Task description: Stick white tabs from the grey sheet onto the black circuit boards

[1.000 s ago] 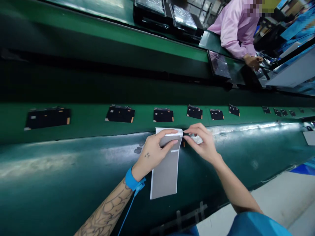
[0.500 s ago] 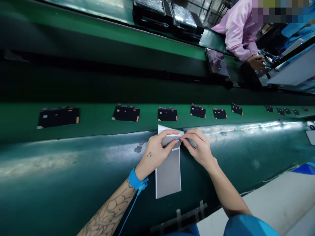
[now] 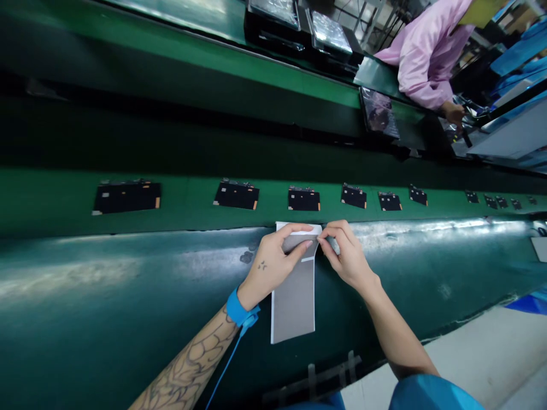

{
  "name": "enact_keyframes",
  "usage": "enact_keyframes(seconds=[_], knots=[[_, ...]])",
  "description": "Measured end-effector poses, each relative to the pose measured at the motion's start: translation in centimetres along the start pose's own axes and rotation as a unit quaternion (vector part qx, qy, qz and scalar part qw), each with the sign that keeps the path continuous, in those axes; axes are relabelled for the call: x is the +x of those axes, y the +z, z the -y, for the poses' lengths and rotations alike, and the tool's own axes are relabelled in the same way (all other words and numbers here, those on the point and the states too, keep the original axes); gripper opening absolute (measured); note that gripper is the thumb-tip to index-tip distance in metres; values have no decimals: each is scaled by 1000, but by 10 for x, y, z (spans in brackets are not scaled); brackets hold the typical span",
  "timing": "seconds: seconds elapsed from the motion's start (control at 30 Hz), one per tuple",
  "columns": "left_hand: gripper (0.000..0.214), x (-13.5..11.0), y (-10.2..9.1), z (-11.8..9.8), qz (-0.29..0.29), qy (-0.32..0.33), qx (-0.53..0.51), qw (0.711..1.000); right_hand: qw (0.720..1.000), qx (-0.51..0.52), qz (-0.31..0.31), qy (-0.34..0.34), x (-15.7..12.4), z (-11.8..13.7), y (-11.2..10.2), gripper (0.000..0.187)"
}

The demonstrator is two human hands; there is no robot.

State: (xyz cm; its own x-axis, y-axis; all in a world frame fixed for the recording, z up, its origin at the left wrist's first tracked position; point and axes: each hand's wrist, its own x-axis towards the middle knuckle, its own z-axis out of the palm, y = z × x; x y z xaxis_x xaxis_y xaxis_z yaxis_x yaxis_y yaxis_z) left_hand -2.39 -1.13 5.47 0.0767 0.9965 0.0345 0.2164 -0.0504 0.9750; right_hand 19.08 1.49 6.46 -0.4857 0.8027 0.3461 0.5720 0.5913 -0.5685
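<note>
A grey sheet with white edges [image 3: 293, 307], likely backed adhesive, lies lengthwise on the green work surface. Its far part is bent up into a fold, with white backing showing behind. My left hand [image 3: 280, 256] pinches this fold between thumb and fingers, and a blue wrist strap with a cord is on that wrist. At the fold's right edge, my right hand [image 3: 346, 250] has its thumb and fingertips pressed together. Whatever small piece lies between those fingertips is hidden.
Several black panels with small orange and white patches [image 3: 237, 196] lie in a row on the green belt [image 3: 192, 210] beyond my hands. Across the line, a person in a pink sleeve [image 3: 427, 57] works near a plastic-wrapped panel [image 3: 379, 113]. Wrapped items [image 3: 329, 31] stand at the back.
The black panels have shifted to the right in view. Both my hands keep nearly the same grip on the grey sheet. The person's hand across the line has moved slightly.
</note>
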Motion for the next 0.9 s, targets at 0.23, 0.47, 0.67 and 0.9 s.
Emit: enact_keyframes(seconds=[0.23, 0.47, 0.67, 0.9], knots=[[22, 0, -1, 0, -1, 1, -7, 1000, 1000, 1, -15, -24, 1, -1, 0, 22], [21, 1, 0, 0, -6, -10, 6, 1000, 999, 2, 27, 21, 0, 7, 4, 11], [23, -1, -4, 4, -27, -37, 7, 999, 989, 105, 27, 100, 12, -34, -28, 9], [33, -1, -9, 9, -17, -73, 32, 997, 963, 78, 50, 255, 55, -187, -103, 36]])
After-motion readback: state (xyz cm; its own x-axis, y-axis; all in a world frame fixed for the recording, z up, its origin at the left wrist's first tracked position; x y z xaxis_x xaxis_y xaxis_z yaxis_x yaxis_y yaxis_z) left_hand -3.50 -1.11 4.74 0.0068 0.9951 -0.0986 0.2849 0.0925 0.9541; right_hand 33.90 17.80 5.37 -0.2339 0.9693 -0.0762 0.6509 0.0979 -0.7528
